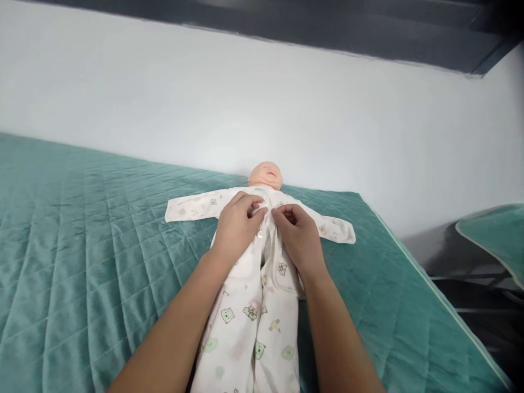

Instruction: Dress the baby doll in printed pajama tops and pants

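Note:
A baby doll (266,174) lies on its back with its arms spread, dressed in a white long-sleeved baby shirt (192,207) and matching trousers (241,333) printed with small green animals. Over the chest, my left hand (239,221) pinches the front edge of the shirt. My right hand (298,229) pinches the opposite front edge, close beside it. Just below my left fingertips a pale button (260,234) shows. Lower down, the two front edges hang apart. My fingers hide whatever fastening lies between them.
A green quilted cover (102,245) spreads beneath the doll, its pale-piped edge (426,273) running down the right side. Behind the doll's head rises a white wall (262,98). Another green quilted piece (499,234) stands at the far right, above dark bars.

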Demonstrator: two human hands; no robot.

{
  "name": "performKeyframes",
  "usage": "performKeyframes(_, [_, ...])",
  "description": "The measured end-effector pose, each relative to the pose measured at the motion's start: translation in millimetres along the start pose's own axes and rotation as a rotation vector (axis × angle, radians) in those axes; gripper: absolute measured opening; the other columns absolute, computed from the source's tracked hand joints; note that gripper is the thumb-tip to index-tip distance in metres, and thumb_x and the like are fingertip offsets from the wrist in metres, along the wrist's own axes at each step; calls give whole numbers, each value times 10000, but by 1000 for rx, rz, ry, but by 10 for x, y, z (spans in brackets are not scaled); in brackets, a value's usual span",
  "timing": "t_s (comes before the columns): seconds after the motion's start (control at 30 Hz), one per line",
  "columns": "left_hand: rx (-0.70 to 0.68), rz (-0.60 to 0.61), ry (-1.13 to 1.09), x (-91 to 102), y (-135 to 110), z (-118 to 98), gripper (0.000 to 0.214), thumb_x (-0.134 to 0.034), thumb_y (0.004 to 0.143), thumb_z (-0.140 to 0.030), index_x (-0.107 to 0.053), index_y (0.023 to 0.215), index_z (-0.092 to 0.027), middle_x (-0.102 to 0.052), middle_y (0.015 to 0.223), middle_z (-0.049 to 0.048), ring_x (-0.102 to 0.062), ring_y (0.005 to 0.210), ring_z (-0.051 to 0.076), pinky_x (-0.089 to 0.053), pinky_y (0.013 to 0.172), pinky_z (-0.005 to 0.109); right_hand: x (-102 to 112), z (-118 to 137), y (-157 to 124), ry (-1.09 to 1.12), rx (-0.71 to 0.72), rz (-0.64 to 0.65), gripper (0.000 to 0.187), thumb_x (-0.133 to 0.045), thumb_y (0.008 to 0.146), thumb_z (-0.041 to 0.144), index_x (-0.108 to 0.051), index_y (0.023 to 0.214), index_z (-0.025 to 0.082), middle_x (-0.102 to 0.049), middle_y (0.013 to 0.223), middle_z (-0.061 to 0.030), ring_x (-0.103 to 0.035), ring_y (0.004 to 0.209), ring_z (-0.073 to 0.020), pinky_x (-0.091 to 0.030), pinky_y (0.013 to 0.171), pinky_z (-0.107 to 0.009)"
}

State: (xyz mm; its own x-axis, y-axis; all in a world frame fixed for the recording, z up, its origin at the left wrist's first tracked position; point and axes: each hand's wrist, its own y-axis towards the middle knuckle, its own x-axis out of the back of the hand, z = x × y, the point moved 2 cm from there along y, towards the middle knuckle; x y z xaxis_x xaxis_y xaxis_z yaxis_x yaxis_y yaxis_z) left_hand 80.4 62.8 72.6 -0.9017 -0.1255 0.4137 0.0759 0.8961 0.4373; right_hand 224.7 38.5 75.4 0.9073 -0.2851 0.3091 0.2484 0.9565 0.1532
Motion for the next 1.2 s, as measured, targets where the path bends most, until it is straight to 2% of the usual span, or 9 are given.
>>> performKeyframes(0.13, [23,29,-35,-3,13,47,48,-646,868,-175,-684,862,-203,-643,897,-1,-564,743,129,-448,727,282,-36,-12,-9,-54,31,-31,213,-633,846,418,-629,814,207,-640,768,5,-544,716,-154,-415,692,-292])
performKeyframes(0.3, [-90,-20,-12,-27,-16,-29,102,-571,906,-138,-641,858,-195,-657,874,9,-596,820,151,-450,764,287,-64,-34,-4,-180,75,-5,238,-658,804,424,-587,899,218,-627,841,1,-542,748,-164,-423,731,-318])
performKeyframes(0.4, [-62,-24,-53,-43,-20,-54,100,-561,918,-163,-639,866,-197,-676,868,14,-617,831,161,-465,771,292,-70,-42,-8,-219,70,-13,245,-655,797,425,-579,904,219,-623,860,-2,-538,759,-168,-415,737,-325])
performKeyframes(0.57, [-27,18,-93,-50,-11,-35,103,-568,914,-190,-663,876,-202,-697,893,14,-627,838,165,-470,775,300,-69,-23,-11,-111,43,0,137,-605,828,353,-600,840,217,-614,779,19,-526,716,-153,-407,704,-303])
performKeyframes(0.73, [-20,29,-103,-49,-2,-16,116,-560,917,-204,-670,879,-206,-701,902,8,-623,826,158,-466,763,293,-42,-6,11,-28,-25,-1,168,-614,834,376,-618,809,210,-610,751,27,-505,696,-142,-373,660,-284])
performKeyframes(0.93, [0,36,-87,-48,-1,3,111,-544,915,-212,-649,878,-207,-691,865,2,-610,793,156,-458,730,287,-19,-7,7,-141,35,3,177,-573,865,386,-620,836,217,-639,785,11,-533,719,-158,-393,704,-306])
performKeyframes(1.1, [-2,51,-76,-50,-9,9,121,-539,919,-227,-647,867,-211,-689,860,2,-611,783,156,-461,717,284,-45,15,-24,-383,124,-26,147,-607,824,353,-619,890,222,-674,942,-39,-564,766,-183,-401,723,-337])
performKeyframes(1.2, [-2,48,-74,-49,-9,13,107,-552,912,-229,-652,875,-213,-692,865,2,-614,785,156,-463,717,281,-42,27,-27,-366,150,-64,106,-586,826,314,-633,826,219,-678,880,-39,-562,738,-180,-409,713,-335])
